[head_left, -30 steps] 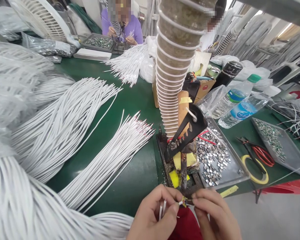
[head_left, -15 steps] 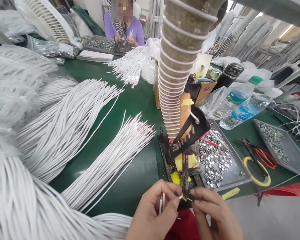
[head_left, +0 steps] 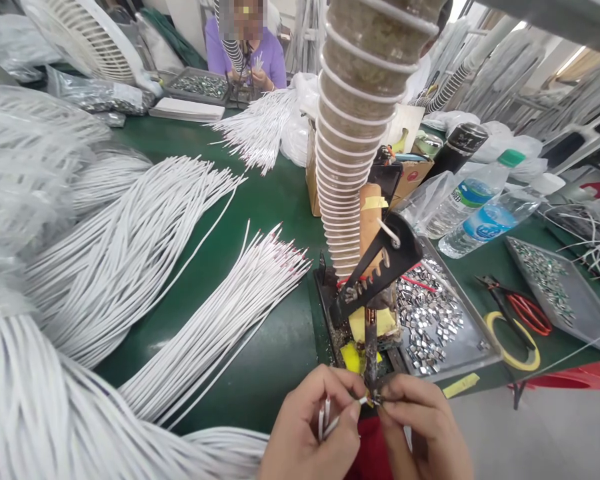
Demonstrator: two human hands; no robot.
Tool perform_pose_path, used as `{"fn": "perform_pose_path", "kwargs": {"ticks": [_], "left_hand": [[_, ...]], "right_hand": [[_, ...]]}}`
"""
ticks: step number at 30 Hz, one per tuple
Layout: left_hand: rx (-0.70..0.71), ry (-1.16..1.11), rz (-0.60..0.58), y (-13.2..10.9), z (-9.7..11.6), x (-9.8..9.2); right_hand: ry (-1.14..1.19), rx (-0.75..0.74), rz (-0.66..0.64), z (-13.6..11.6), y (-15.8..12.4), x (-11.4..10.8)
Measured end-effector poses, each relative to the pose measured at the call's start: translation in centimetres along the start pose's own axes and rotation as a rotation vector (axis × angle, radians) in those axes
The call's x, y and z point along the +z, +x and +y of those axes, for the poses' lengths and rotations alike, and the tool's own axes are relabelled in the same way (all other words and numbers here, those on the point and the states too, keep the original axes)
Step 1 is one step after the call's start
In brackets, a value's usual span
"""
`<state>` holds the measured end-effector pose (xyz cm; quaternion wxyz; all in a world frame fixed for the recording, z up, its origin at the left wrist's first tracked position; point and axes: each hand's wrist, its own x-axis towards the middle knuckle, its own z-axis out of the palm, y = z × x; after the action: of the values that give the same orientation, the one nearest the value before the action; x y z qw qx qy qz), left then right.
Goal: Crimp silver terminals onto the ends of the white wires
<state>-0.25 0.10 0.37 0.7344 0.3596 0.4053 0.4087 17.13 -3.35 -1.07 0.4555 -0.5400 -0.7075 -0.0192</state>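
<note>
My left hand (head_left: 313,423) is closed around a few white cables (head_left: 327,412). One cable end sticks out between its thumb and forefinger, right at the tip of a soldering iron (head_left: 371,343). The iron hangs tip-down from a black bracket (head_left: 375,273) on a stand. Facing it from the other side, my right hand (head_left: 425,417) pinches something small against the same spot; the fingertips hide what it is. Left of the stand lies a bundle of white cables (head_left: 225,313) with reddish ends.
A ribbed hose (head_left: 353,140) comes down behind the iron. On the right are a tray of small metal connectors (head_left: 433,320), pliers (head_left: 527,313), yellow tape (head_left: 490,333) and two water bottles (head_left: 490,220). More cables (head_left: 145,247) pile up left. A person (head_left: 275,50) in purple sits opposite.
My right fingertips have moved slightly left, closer to the cable end under the iron's tip. The thin silvery piece between the hands shows less now. My left hand stays nearly in place.
</note>
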Motion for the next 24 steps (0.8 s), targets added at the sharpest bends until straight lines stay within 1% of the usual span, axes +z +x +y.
{"fn": "perform_pose_path", "kwargs": {"ticks": [1, 3, 6, 8, 10, 14, 16, 19, 24], "left_hand": [[0.006, -0.002, -0.014, 0.0, -0.2, 0.0], [0.026, 0.006, -0.028, -0.1, -0.6, -0.1], [0.067, 0.049, -0.032, -0.3, -1.2, -0.2], [0.099, 0.095, -0.051, -0.3, -1.5, -0.3], [0.14, 0.165, -0.094, -0.3, -1.9, -0.4], [0.25, 0.391, -0.224, -0.1, -2.9, -0.4], [0.287, 0.497, -0.245, -0.1, -3.2, -0.4], [0.304, 0.573, -0.237, -0.5, -3.5, -0.7], [0.344, 0.543, -0.253, -1.1, -3.8, -1.5]], "right_hand": [[0.046, -0.01, -0.01, 0.2, 0.2, -0.1], [0.106, -0.009, 0.012, 0.3, 0.8, -0.3], [0.135, 0.032, 0.087, 0.1, 1.5, -0.7], [0.143, 0.088, 0.091, -0.1, 1.7, -1.1], [0.172, 0.121, 0.003, 0.0, 1.6, -1.6], [0.282, 0.101, -0.247, 0.6, 1.5, -2.4], [0.333, 0.122, -0.317, 0.8, 1.7, -2.6], [0.323, 0.125, -0.364, 0.9, 2.0, -2.9], [0.166, 0.057, -0.385, 0.8, 2.5, -3.8]]}}
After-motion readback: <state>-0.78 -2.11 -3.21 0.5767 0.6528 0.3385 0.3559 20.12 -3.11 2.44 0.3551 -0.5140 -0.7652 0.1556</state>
